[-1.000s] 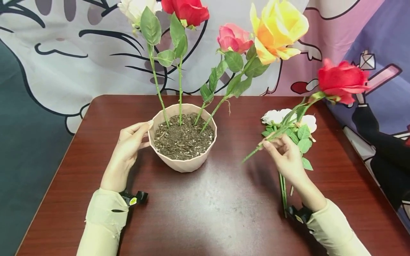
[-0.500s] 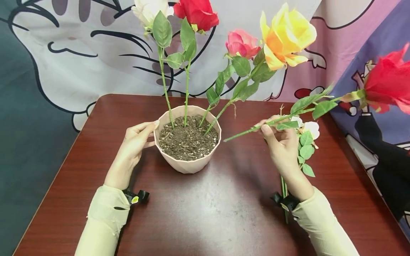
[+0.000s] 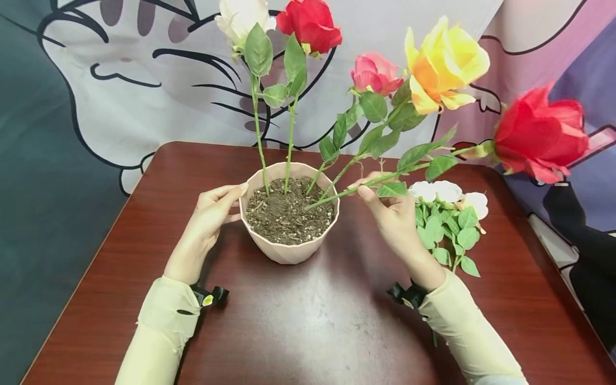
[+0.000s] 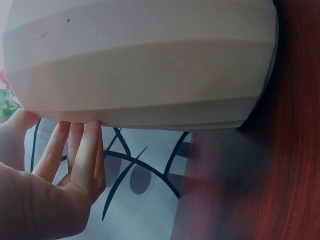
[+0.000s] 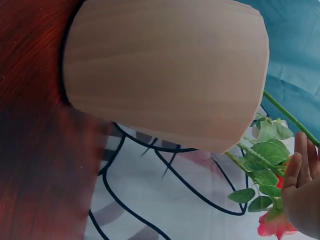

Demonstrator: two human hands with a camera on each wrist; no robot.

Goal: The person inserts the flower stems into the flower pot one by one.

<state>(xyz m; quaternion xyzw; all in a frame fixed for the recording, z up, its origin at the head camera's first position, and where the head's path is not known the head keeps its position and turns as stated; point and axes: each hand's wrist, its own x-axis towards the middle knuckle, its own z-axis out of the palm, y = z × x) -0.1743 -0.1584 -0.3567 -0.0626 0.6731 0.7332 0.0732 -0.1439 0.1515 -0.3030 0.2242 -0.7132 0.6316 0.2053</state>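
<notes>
A pale pink faceted flower pot (image 3: 290, 251), full of dark soil, stands on the table. My left hand (image 3: 207, 224) holds its left side, thumb at the rim and fingers (image 4: 85, 155) against the outer wall. My right hand (image 3: 392, 219) pinches the green stem of an artificial red rose (image 3: 539, 133). This rose leans far to the right, its stem's cut end over the soil inside the rim. In the right wrist view, the right hand (image 5: 305, 185) shows beyond the pot (image 5: 165, 75). A white rose (image 3: 244, 21), another red rose, a pink rose (image 3: 375, 74) and a yellow rose (image 3: 445, 64) stand in the soil.
White roses (image 3: 440, 191) with green leaves lie on the table (image 3: 308, 331) to the right, partly behind the right forearm. A cartoon-printed cloth (image 3: 125, 107) hangs behind the table's back edge. Black wrist cameras sit on both wrists.
My right hand has carried the red rose left from above the lying white roses to the pot, tilting it and bringing the stem end over the soil. My left hand stays at the pot.
</notes>
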